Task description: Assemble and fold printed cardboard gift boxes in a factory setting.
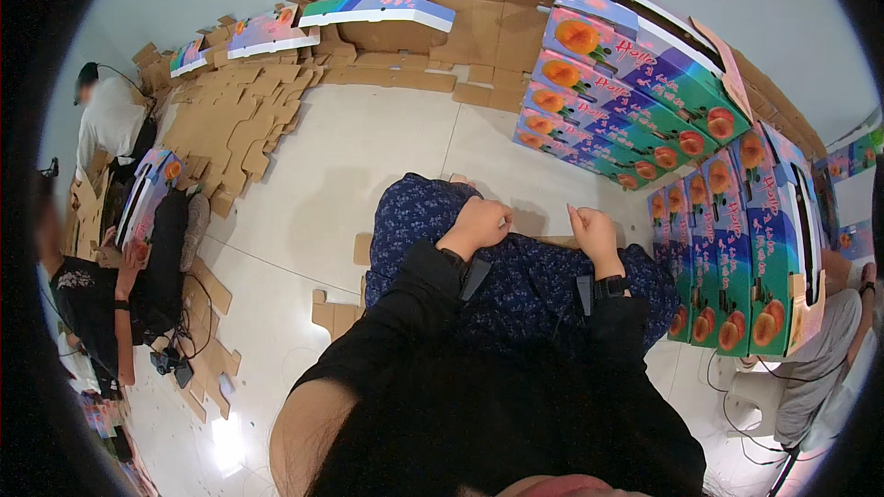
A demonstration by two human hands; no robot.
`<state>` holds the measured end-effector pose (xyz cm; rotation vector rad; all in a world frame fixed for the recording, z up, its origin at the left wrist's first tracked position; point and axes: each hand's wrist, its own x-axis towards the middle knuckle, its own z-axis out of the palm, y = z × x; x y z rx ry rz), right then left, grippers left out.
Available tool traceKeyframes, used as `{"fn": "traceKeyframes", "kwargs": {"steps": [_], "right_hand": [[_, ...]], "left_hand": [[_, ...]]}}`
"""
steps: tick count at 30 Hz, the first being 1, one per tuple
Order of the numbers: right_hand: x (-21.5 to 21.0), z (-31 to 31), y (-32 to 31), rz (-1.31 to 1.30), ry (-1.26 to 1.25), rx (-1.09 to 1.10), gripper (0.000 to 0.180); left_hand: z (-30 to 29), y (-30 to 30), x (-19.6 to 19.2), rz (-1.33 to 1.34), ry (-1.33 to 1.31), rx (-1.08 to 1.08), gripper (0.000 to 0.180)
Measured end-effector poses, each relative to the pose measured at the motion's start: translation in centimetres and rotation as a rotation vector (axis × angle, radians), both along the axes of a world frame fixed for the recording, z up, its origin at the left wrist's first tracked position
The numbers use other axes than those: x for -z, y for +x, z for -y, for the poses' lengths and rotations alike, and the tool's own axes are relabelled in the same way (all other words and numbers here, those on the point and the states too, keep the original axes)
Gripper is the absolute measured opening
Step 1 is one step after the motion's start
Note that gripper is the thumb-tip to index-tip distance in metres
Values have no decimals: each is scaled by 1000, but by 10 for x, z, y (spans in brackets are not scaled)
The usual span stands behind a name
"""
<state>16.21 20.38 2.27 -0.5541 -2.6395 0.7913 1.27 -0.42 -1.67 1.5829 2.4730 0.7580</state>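
I sit with both hands over my lap, which is covered by dark blue cloth (412, 212) with a small pale pattern. My left hand (481, 224) rests by my left knee, its fingers curled in a loose fist with nothing visible in it. Apart from it, my right hand (597, 236) is raised over my right thigh, the fingers bent in toward the palm and no object showing. Dark bands circle both wrists. Nearest to my right hand is a row of upright printed fruit cartons (723, 248) with peach pictures.
Ahead on the right rises a stack of similar cartons (622, 92). Flattened brown cardboard (230, 115) covers the floor at the far left and along the wall. Two people (97, 304) work at the left, one touching a carton (147, 193). Another person's leg (810, 350) and cables are at the right.
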Motion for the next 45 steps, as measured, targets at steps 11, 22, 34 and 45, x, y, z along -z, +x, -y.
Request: {"fn": "traceKeyframes", "kwargs": {"steps": [11, 22, 34, 45], "right_hand": [[-2, 1, 5, -81, 40, 8, 43], [-5, -3, 6, -170, 88, 77, 43], [-7, -3, 6, -240, 84, 124, 44], [-12, 1, 8, -162, 63, 100, 43]], "left_hand": [[1, 1, 0, -35, 0, -7, 13], [1, 2, 5, 4, -8, -30, 9], [1, 0, 7, -52, 10, -26, 10], [2, 3, 3, -29, 7, -20, 8]]}}
